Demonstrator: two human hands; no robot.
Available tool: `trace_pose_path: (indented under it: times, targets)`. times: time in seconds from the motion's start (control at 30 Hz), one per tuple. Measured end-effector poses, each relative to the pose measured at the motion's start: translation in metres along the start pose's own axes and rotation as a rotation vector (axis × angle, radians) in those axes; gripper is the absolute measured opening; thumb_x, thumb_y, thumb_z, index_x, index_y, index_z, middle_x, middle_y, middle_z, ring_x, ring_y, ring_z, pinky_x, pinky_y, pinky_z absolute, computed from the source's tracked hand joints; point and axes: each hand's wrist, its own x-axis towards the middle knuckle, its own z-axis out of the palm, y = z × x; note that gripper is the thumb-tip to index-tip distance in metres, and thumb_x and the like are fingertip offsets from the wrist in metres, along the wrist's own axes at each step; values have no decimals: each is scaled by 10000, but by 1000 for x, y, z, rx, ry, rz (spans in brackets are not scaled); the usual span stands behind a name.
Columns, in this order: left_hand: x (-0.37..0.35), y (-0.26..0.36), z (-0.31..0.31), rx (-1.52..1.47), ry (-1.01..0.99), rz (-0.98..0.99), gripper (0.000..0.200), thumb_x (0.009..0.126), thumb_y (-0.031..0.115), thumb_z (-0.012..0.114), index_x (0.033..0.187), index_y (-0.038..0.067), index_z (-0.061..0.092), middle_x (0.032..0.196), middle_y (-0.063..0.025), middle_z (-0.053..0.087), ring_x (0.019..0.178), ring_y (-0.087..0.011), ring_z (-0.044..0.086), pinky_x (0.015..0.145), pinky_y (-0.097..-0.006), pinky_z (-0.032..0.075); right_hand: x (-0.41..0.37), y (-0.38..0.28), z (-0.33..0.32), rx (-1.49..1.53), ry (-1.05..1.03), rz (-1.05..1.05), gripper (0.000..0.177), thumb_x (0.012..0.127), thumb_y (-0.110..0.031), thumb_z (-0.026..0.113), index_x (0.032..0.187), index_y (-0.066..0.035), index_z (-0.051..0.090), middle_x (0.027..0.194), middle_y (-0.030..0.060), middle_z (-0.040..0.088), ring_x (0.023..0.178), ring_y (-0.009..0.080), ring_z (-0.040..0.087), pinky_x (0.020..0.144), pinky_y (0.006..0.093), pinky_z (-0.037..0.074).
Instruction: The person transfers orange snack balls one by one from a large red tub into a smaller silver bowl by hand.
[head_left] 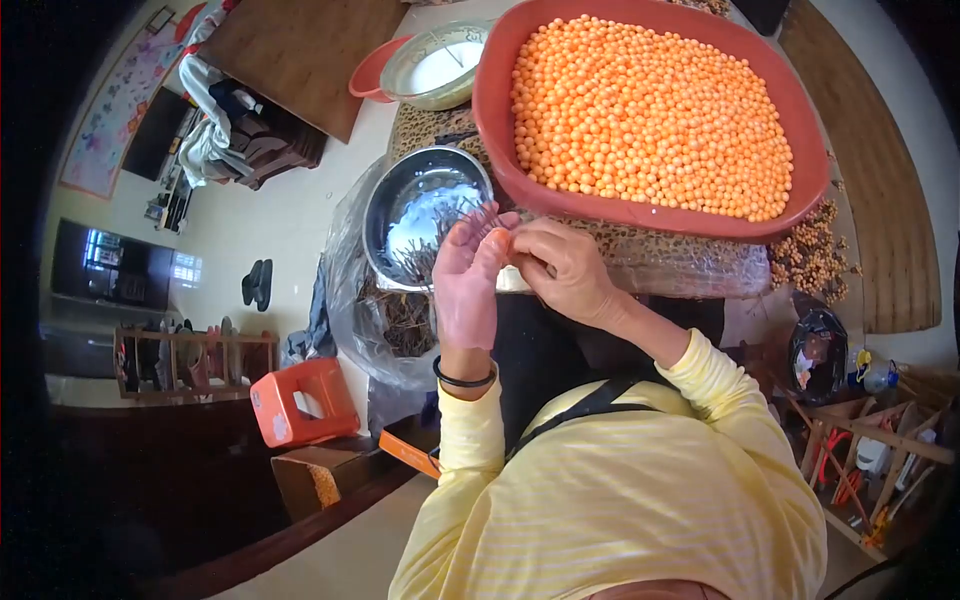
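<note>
My left hand (467, 292), which looks covered by a thin pinkish glove, is closed around a bunch of thin dark stems (416, 262) that fan out over the steel bowl (382, 205). Its thumb tip is stained orange. Against those fingertips, my right hand (570, 270) pinches with thumb and forefinger; whatever is between them is too small to make out. Just beyond both hands stands a big red tub (640, 222) filled with small orange balls (650, 120).
A glass bowl of white stuff (440, 70) stands at the back left. Clear plastic (350, 290) hangs beside the steel bowl. Beaded stems (815, 250) lie right of the tub. On the left are a red stool (305, 402) and a cardboard box (300, 482).
</note>
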Motion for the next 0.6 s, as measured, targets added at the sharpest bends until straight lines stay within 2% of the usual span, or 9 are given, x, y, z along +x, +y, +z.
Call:
trace_pose_path:
  times: [0.17, 0.37, 0.5, 0.6]
  targets:
    - [7, -20, 4, -104, 80, 24, 251, 916, 91, 586, 1139, -15, 543, 965, -114, 642, 885, -210, 620, 799, -292, 508, -8, -6, 5, -39, 63, -31, 211, 712, 65, 608, 891, -47, 615, 859, 46, 612, 710, 215, 582, 625, 284, 465]
    - [11, -20, 0, -271, -72, -126, 219, 903, 62, 587, 1108, -8, 549, 954, -119, 617, 856, -196, 598, 806, -283, 497, -25, -6, -1, -110, 68, 29, 189, 733, 65, 619, 885, -41, 660, 857, 45, 654, 672, 186, 582, 605, 257, 454]
    - [11, -20, 4, -266, -59, -196, 207, 902, 83, 598, 1094, 16, 563, 914, -103, 616, 781, -169, 586, 722, -236, 485, -24, -11, -32, -39, 73, 183, 128, 776, 23, 624, 885, -39, 651, 799, 46, 645, 633, 177, 575, 578, 278, 453]
    - [7, -20, 4, -178, -116, -266, 206, 900, 89, 601, 1093, 24, 566, 891, -95, 618, 730, -152, 574, 662, -208, 464, -14, 6, -68, -147, 281, 237, 119, 795, -14, 642, 911, -19, 668, 781, 59, 662, 583, 146, 544, 538, 248, 435]
